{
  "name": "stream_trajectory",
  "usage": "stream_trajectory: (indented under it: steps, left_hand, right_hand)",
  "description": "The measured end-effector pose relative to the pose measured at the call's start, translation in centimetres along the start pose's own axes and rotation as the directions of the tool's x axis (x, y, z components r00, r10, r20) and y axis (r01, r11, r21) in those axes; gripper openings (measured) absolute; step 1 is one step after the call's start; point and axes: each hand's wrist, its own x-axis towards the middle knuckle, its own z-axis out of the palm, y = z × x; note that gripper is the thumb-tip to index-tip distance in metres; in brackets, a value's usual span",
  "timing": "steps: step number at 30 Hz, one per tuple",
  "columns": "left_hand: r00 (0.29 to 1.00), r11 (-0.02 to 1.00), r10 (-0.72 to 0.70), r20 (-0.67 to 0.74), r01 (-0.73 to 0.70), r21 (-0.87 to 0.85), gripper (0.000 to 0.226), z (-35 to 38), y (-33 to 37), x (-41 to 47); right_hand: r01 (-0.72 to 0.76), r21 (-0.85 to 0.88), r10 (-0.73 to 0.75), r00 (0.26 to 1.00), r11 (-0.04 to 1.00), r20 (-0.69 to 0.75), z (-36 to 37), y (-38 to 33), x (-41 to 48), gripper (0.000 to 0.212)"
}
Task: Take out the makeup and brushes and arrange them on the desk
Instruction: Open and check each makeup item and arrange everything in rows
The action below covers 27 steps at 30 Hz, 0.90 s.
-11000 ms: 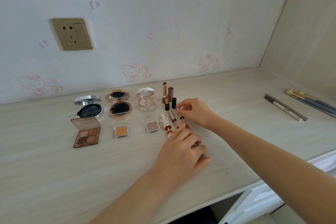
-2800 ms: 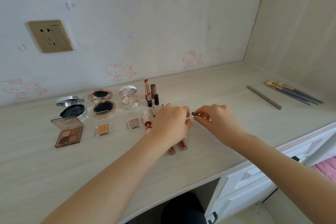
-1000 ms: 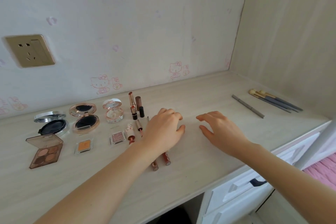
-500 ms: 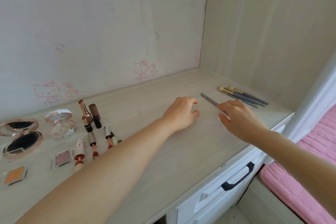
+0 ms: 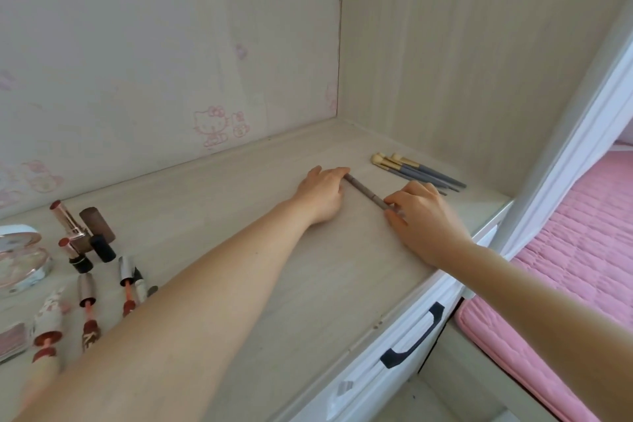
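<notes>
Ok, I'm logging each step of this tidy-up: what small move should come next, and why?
Probably lift the grey pencil off the desk and carry it left towards the lip glosses. The right hand pinches its near end, the left hand touches its far end, and it lies near the brushes, apart from that row.

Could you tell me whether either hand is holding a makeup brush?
No, the left hand and right hand are at the ends of the grey pencil; the brushes lie beyond on the desk.
</notes>
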Motion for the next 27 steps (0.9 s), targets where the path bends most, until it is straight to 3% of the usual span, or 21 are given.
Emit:
stream_trajectory:
  steps: [6,13,19,27]
  left_hand:
    - [0.996,0.985,-0.028,-0.088,0.013,-0.172,0.050,-0.6,-0.8,-0.8]
    - [0.952,0.919,-0.164,-0.259,0.052,-0.390,0.041,-2.7,-2.3,-3.7]
    - [0.935,0.917,-0.166,-0.314,0.029,-0.399,0.024,-5.5,-3.8,-8.4]
    - [0.956,0.898,-0.139,-0.258,0.012,-0.440,0.011,-9.9,-5.5,-16.3]
  right_hand:
    - [0.000,0.061,0.002,1.000,0.998,-0.029,-0.2,-0.5,-0.4,0.027]
    - [0.028,0.140,-0.014,0.995,0.990,-0.096,-0.7,-2.1,-1.7,0.023]
    - [0.097,0.211,-0.066,0.986,0.973,-0.151,-1.8,-5.1,-3.1,0.020]
    - [0.195,0.349,-0.119,0.966,0.917,-0.229,-3.5,-9.5,-4.9,0.016]
